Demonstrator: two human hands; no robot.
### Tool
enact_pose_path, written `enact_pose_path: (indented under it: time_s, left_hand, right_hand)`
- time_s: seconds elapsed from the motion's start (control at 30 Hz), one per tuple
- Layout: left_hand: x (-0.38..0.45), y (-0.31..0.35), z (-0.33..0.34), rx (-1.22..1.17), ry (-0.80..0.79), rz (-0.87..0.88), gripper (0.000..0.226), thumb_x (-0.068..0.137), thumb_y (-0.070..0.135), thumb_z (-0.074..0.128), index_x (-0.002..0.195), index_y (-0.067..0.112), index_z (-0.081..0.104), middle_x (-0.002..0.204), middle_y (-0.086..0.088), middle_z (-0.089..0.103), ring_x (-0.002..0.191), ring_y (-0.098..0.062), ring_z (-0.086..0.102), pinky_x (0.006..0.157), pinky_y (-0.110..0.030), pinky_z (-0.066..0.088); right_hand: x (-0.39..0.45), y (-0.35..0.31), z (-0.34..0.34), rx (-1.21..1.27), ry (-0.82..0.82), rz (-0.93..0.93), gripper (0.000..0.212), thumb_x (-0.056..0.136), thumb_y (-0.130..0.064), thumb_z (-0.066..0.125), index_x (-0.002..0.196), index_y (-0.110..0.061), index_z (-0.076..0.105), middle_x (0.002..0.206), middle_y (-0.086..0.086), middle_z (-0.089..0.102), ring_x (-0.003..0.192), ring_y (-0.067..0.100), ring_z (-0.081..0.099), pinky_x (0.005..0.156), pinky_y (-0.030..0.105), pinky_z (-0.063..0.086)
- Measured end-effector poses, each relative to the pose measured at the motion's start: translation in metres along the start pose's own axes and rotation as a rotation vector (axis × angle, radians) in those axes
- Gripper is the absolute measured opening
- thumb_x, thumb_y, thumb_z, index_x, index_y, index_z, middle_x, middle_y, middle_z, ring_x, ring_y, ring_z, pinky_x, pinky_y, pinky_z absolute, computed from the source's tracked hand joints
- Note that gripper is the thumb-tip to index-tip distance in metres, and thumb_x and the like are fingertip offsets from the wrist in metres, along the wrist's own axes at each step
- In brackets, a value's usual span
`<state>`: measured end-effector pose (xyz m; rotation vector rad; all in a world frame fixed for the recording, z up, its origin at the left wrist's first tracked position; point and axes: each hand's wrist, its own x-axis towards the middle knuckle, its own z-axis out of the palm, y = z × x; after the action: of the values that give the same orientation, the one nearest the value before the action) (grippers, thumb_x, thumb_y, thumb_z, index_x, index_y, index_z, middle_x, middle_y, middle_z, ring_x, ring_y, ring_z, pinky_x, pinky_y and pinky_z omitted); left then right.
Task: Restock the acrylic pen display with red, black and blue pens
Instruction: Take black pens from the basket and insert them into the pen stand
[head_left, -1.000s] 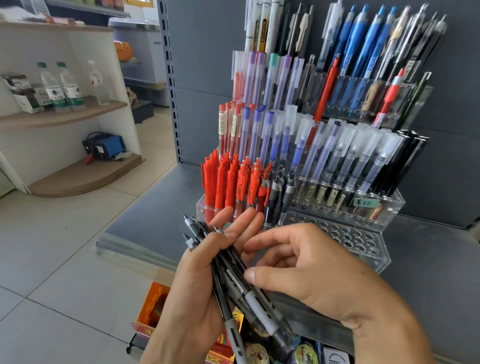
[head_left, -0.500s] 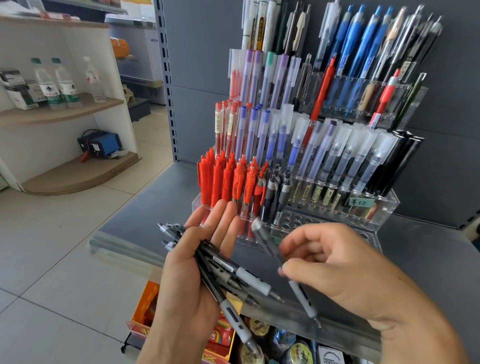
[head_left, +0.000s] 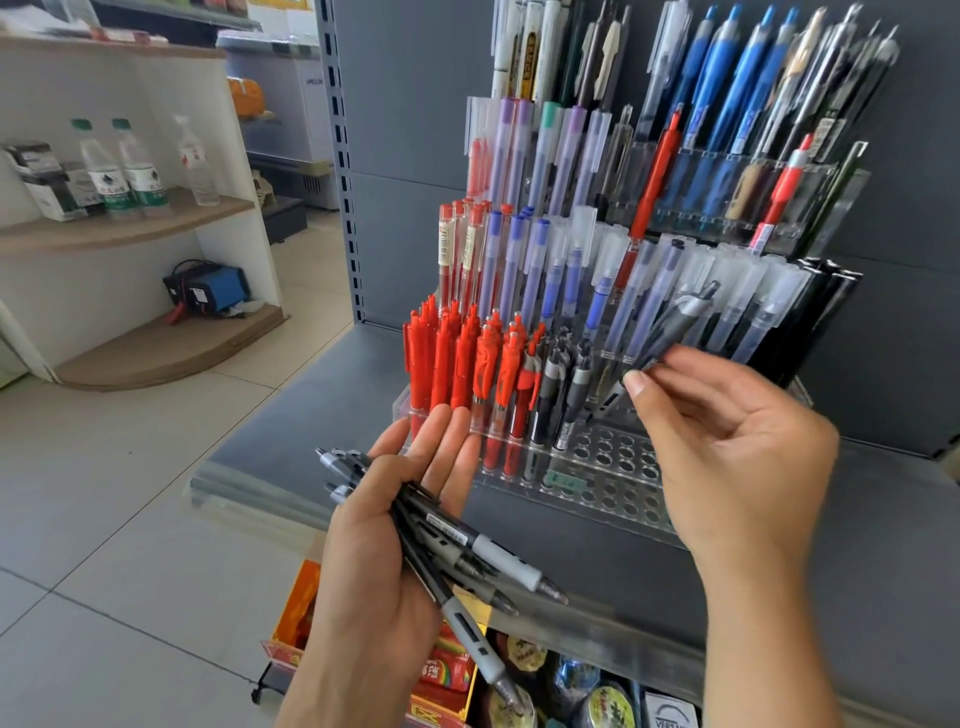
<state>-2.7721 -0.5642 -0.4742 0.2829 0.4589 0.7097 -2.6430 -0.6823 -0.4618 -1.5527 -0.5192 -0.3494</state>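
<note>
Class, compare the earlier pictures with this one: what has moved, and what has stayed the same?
The right hand drew one black pen out of the bundle of black pens and lifted it up toward the acrylic display, pinching its lower end. The left hand still holds the bundle; the display's rows look unchanged.

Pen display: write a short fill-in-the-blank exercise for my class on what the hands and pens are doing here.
1. The left hand holds a bundle of ____ pens.
2. The right hand pinches ____ pen.
3. In the display, the front row's leftmost pens are ____.
4. The holes in front of the right hand are ____.

Missing words: black; one; red; empty
</note>
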Motion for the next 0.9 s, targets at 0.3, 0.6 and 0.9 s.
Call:
enact_pose_path:
  time_s: [0.3,0.6,0.9]
  left_hand:
    - [0.001,0.002,-0.001,0.002,0.003,-0.004,0.034,0.098,-0.004,0.043,0.129,0.006,0.054,0.110,-0.021,0.075,0.101,-0.036,0.074,0.082,-0.043,0.060]
    - [0.000,0.004,-0.001,0.003,-0.011,-0.009,0.035,0.098,-0.005,0.041,0.129,0.005,0.054,0.111,-0.022,0.074,0.101,-0.037,0.074,0.081,-0.042,0.061]
    - [-0.001,0.004,0.000,0.005,-0.064,-0.052,0.037,0.099,-0.005,0.037,0.130,0.004,0.055,0.112,-0.022,0.074,0.102,-0.035,0.074,0.081,-0.041,0.061]
  right_hand:
    - [-0.003,0.015,0.015,-0.146,-0.044,0.016,0.030,0.082,-0.011,0.083,0.106,-0.028,0.074,0.088,-0.023,0.071,0.082,-0.006,0.072,0.076,0.012,0.057]
    - [-0.006,0.022,0.024,-0.555,-0.096,0.084,0.015,0.080,-0.027,0.081,0.095,-0.030,0.079,0.081,-0.018,0.073,0.086,0.007,0.071,0.074,0.034,0.060]
    - [-0.001,-0.015,-0.001,-0.392,-0.305,0.183,0.008,0.081,-0.031,0.082,0.081,-0.030,0.074,0.070,-0.016,0.072,0.065,-0.001,0.065,0.060,0.021,0.050]
